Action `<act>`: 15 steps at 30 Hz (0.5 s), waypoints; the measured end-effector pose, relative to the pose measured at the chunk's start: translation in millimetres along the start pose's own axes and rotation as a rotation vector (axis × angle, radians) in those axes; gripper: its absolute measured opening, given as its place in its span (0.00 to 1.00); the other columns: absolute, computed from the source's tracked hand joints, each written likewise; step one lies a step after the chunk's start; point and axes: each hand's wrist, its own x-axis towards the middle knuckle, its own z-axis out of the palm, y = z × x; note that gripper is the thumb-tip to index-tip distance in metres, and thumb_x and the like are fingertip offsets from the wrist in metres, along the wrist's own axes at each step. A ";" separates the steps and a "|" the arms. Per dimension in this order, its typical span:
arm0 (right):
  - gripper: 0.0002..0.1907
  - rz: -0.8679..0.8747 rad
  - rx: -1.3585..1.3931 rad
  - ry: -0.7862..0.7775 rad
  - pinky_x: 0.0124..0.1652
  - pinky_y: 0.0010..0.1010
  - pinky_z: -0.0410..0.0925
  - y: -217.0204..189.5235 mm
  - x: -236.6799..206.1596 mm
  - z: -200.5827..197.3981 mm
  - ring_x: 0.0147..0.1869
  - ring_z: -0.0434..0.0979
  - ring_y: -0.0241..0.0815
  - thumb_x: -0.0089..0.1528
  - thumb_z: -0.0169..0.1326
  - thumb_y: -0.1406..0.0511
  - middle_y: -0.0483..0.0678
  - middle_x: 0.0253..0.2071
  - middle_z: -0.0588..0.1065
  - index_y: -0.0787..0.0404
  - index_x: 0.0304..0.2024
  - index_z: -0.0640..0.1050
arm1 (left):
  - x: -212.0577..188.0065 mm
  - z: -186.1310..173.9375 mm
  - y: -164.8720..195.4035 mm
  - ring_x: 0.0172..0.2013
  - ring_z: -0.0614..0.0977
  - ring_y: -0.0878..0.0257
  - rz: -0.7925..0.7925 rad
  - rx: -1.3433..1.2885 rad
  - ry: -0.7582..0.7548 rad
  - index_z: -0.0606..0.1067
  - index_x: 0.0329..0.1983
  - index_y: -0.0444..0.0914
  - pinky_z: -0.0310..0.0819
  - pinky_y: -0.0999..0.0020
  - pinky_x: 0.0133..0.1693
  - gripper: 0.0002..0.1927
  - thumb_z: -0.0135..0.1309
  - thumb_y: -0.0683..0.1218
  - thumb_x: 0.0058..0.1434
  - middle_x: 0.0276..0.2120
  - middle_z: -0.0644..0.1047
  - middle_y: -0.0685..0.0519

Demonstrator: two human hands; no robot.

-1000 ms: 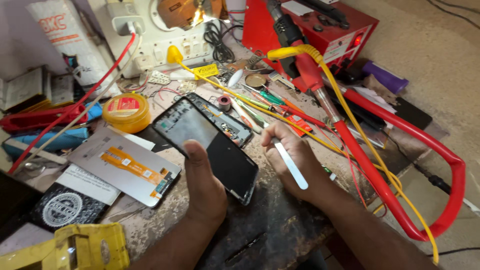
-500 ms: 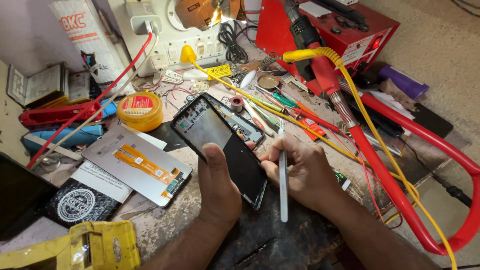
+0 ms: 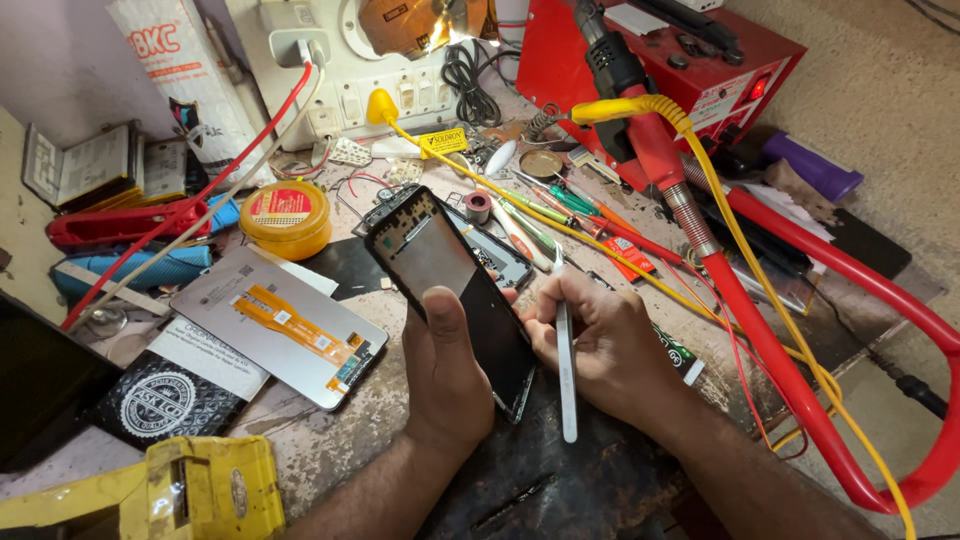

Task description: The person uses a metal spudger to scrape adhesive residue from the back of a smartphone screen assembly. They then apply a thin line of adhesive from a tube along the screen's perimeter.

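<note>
Bench: worn, stained worktop (image 3: 330, 440), crowded.
Landmark: round yellow tin (image 3: 285, 217).
Just right of tin: grey screen panel (image 3: 275, 325) with orange ribbon, lying flat.
Beyond panel: scattered screwdrivers (image 3: 545, 205).
Far right: red hose (image 3: 800, 400).

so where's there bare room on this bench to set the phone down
Bare bench between the display panel and left hand. Dark mat below the phone is free. Crowded behind, around the tools and solder tin.
</note>
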 end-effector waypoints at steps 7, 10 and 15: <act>0.07 -0.036 -0.043 -0.005 0.24 0.21 0.66 -3.8 1.5 2.1 0.25 0.71 0.23 0.56 0.62 0.71 0.38 0.20 0.74 0.61 0.30 0.75 | 0.9 0.1 -5.6 0.39 0.84 0.62 -0.006 -0.017 0.007 0.74 0.48 0.31 0.78 0.66 0.43 0.44 0.31 0.75 0.68 0.38 0.82 0.50; 0.06 -0.034 -0.070 0.148 0.24 0.21 0.66 -2.9 1.3 4.2 0.24 0.73 0.24 0.56 0.59 0.72 0.37 0.21 0.73 0.61 0.32 0.73 | 4.7 1.1 -10.1 0.39 0.83 0.61 -0.093 -0.200 0.029 0.75 0.49 0.28 0.78 0.66 0.43 0.46 0.33 0.75 0.68 0.38 0.81 0.48; 0.06 0.081 0.175 0.130 0.25 0.23 0.59 12.4 -0.8 -11.4 0.25 0.64 0.27 0.60 0.56 0.71 0.38 0.23 0.68 0.61 0.34 0.71 | 11.2 -2.3 -9.7 0.35 0.84 0.59 -0.253 -0.433 0.134 0.74 0.50 0.29 0.81 0.64 0.40 0.45 0.35 0.76 0.63 0.35 0.82 0.45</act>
